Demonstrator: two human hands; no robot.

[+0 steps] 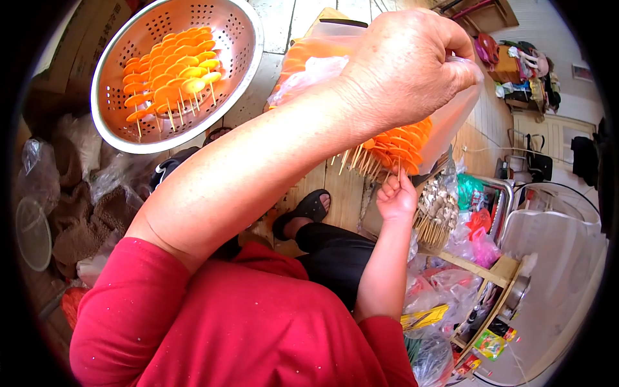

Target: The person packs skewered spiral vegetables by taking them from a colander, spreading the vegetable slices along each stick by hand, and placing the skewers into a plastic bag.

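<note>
My left hand [412, 68] reaches across to the upper right, thumb and finger pinched on the edge of a clear plastic bag [451, 119]. Below it, my right hand [394, 195] has its fingers closed on the thin stick under a bunch of orange slices on skewers [396, 145]. That bunch lies against the bag's opening, partly hidden behind my left wrist. More orange pieces show through plastic [303, 55] beyond my left forearm. At the upper left, a metal colander [242, 39] holds several upright skewers with orange slices [171, 64].
Skewers with greyish pieces [438, 206] lie just right of my right hand. Plastic bags [445, 290] and a wooden frame [496, 274] stand at the lower right. Brown cloth [84, 222] and bags lie at the left. A sandaled foot [309, 209] is on the floor.
</note>
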